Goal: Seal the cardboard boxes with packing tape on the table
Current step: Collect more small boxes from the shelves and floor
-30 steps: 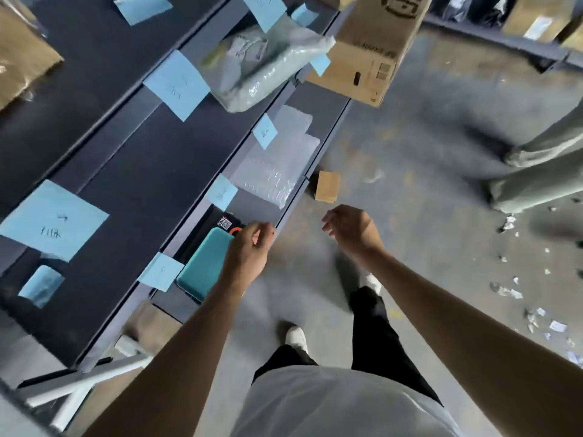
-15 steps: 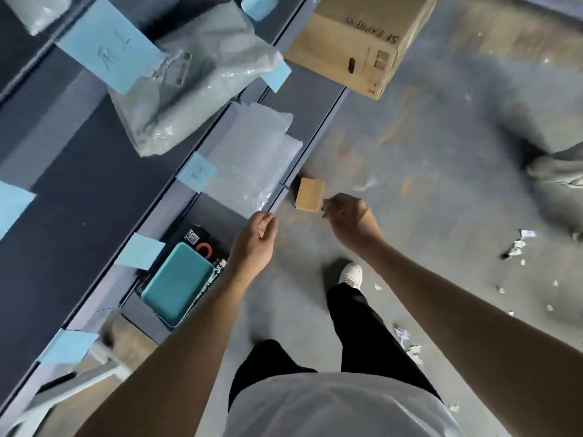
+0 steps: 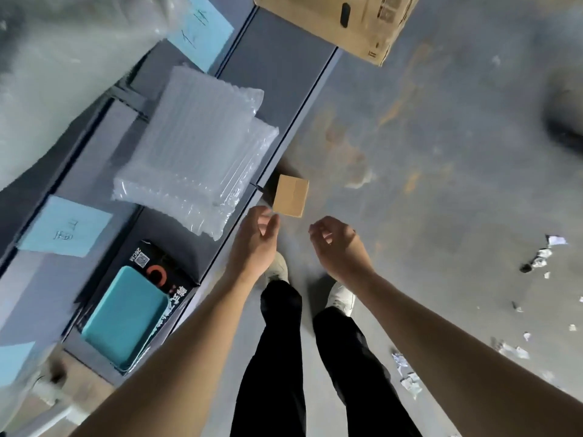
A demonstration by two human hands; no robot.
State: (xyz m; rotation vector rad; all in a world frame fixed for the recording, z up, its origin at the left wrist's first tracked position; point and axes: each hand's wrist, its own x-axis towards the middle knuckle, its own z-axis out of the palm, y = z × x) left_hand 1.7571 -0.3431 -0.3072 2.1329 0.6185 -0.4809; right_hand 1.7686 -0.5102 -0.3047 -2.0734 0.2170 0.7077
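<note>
A small brown cardboard box lies on the grey floor beside the edge of the dark table. My left hand reaches toward it, fingertips just short of its near-left corner, fingers loosely curled and holding nothing. My right hand hovers a little to the right of and below the box, fingers relaxed and empty. A large cardboard box overhangs the table edge at the top. No tape is in sight.
On the table lie a stack of clear air-cushion wrap, a black product box with a teal tray on it, and blue paper notes. Torn paper scraps litter the floor at right. My legs and shoes are below.
The view has moved along the table toward the small box, which is now closer. Both hands have come nearer to it, the left one almost reaching its corner.
</note>
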